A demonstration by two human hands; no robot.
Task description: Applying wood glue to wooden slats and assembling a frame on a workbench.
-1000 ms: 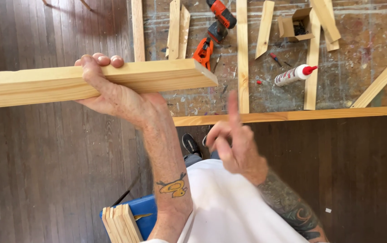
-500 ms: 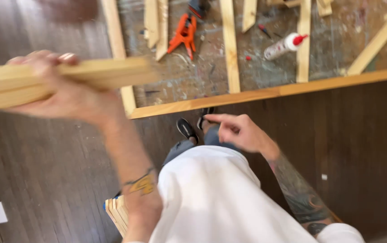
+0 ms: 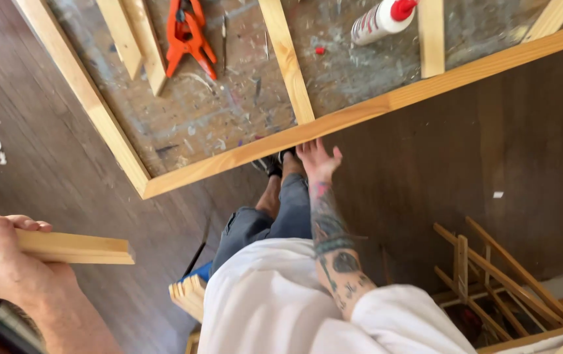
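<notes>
No box or bin in view; closest to a container, a big wooden frame (image 3: 386,103) lying on a paint-spattered board (image 3: 229,111), enclosing an orange clamp (image 3: 188,34) at 11 o'clock, a white glue bottle (image 3: 381,18) with red cap at 1 o'clock, a small red cap or dot near it, and several loose slats, one upright slat (image 3: 286,59) running down to the frame's near rail. Left hand (image 3: 7,265) at 8 o'clock, fingers curled tight round a pale wood strip (image 3: 65,247), thumb over its top, strip level and jutting toward 3 o'clock, well apart from the frame. Right hand (image 3: 317,160) near centre, stretched toward 12 o'clock, fingers loosely spread and empty, tips touching or just under the frame's near rail; cannot tell which. Tattooed forearm, white shirt, jeans and dark shoes below it. Stack of cut strips (image 3: 188,296) at 6 o'clock beside a bit of blue. Heap of thin sticks (image 3: 491,275) at 4 o'clock on the dark floor. White scrap at 9 o'clock. Nothing between right hand and rail. Against half a second ago: strip dropped from upper left to lower left, right hand gone from curled beside the knee to reaching at the rail, view swung so the frame sits higher and tilted.
</notes>
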